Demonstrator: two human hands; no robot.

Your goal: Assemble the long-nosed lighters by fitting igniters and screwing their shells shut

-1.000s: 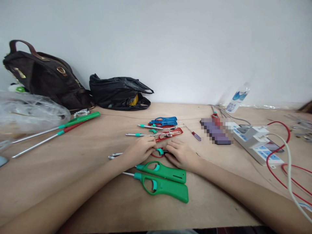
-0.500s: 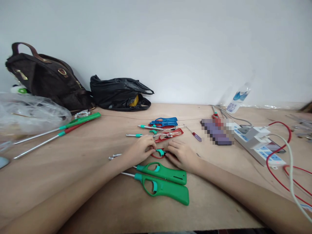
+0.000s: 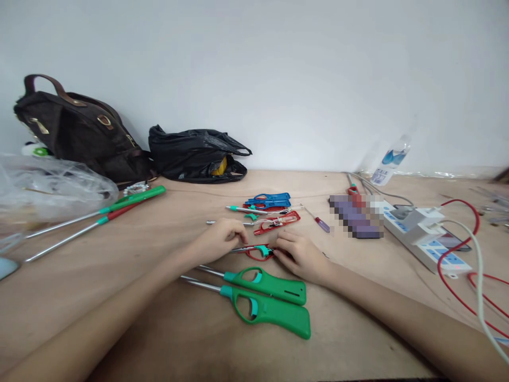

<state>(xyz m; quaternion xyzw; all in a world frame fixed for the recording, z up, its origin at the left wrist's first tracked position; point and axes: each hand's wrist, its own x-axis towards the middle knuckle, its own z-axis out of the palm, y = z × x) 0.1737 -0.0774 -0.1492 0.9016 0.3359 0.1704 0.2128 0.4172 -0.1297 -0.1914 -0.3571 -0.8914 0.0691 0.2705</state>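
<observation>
An opened red lighter casing [image 3: 259,257] with a teal trigger [image 3: 262,250] lies between my hands. My right hand [image 3: 300,256] holds its handle end, thumb and fingers bent around it. My left hand [image 3: 220,236] hovers over the casing's front end, fingers curled downward; whatever is between the fingertips is hidden. Just beyond the left hand lies another opened red casing [image 3: 274,225] with white wire and inner parts, its metal tube [image 3: 212,222] partly covered by the hand. Two green long-necked lighters [image 3: 274,285] lie closest to me, below both hands.
Blue casing pieces [image 3: 270,199] and a small screwdriver [image 3: 322,225] lie farther back. On the right are a pixelated phone-like object [image 3: 352,217], a power strip [image 3: 429,249] with cables, and a bottle [image 3: 392,159]. Left hold two lighters [image 3: 123,204], a clear bag [image 3: 51,185] and dark bags [image 3: 191,154].
My left hand has moved away from the teal trigger, left and slightly back, uncovering the casing's front and tube. My right hand stays at the handle end. The view has shifted slightly.
</observation>
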